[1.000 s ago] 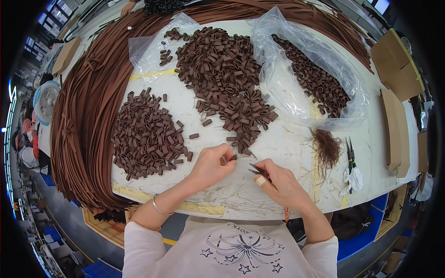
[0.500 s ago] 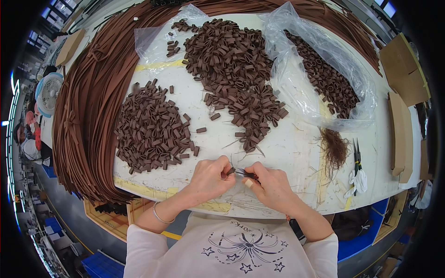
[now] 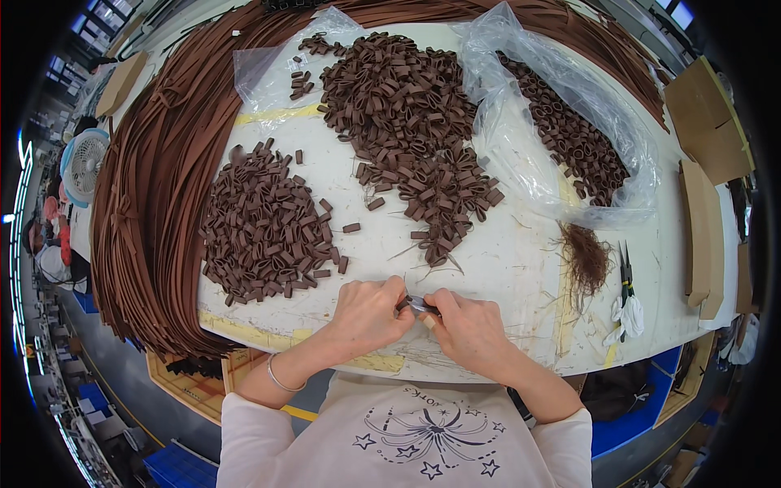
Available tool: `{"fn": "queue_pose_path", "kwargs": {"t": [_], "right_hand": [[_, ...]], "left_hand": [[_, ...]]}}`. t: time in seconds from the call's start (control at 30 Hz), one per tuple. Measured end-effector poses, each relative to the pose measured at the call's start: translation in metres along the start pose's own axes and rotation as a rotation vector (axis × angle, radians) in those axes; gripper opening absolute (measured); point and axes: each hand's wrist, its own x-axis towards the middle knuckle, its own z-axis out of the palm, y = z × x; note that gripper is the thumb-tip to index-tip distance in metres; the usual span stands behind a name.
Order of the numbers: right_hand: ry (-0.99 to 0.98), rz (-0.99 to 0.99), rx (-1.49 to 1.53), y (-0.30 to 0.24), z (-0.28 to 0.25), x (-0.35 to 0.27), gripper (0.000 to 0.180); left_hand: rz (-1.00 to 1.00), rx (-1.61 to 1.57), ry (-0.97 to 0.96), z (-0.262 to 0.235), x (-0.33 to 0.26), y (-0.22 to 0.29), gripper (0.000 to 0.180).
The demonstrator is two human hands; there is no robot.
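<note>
My left hand (image 3: 366,312) is closed, pinching a small dark brown strap loop (image 3: 402,304) at the near side of the table. Thread snips (image 3: 420,303) sit in my closed right hand (image 3: 476,332), their blades up against the loop. A pale wrap covers part of one right-hand finger. Just beyond my hands, a large heap of brown loops (image 3: 399,106) narrows toward me, with loose threads at its tip. Another pile of loops (image 3: 268,228) lies to the left. Most of the held loop is hidden by my fingers.
Long brown straps (image 3: 154,187) curve along the left and far edges. A clear plastic bag (image 3: 508,122) with loops lies far right. Nearer right are a tuft of brown threads (image 3: 586,260) and scissors (image 3: 626,281) with white-wrapped handles. Cardboard (image 3: 701,240) stands at the right edge.
My right hand has moved slightly left, bringing the snips' blades from just beside the loop up against it. The left hand has hardly moved.
</note>
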Motion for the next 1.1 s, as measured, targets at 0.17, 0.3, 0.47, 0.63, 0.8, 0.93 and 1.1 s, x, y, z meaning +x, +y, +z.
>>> {"fn": "queue_pose_path", "kwargs": {"t": [0.17, 0.3, 0.47, 0.63, 0.8, 0.93, 1.1], "right_hand": [[0.103, -0.079, -0.059, 0.001, 0.007, 0.001, 0.015], [0.168, -0.118, -0.148, -0.001, 0.008, 0.001, 0.013], [0.217, -0.161, -0.226, 0.001, 0.011, 0.000, 0.017], [0.196, -0.138, -0.214, 0.002, 0.008, 0.001, 0.016], [0.178, -0.076, -0.137, 0.002, 0.006, 0.002, 0.011], [0.127, 0.070, 0.058, 0.008, -0.001, 0.003, 0.018], [0.065, 0.168, 0.609, 0.016, -0.015, -0.006, 0.023]], "left_hand": [[-0.010, 0.018, -0.025, -0.003, 0.002, 0.003, 0.014], [-0.007, 0.027, -0.032, -0.004, 0.003, 0.004, 0.015], [-0.018, 0.013, -0.040, -0.005, 0.005, 0.006, 0.015], [0.037, -0.022, -0.029, -0.005, 0.006, 0.002, 0.014], [0.083, -0.046, 0.025, -0.003, 0.004, 0.003, 0.014], [0.061, -0.224, 0.016, -0.003, 0.005, -0.001, 0.015], [-0.376, -1.296, -0.288, -0.008, 0.006, -0.008, 0.012]]}}
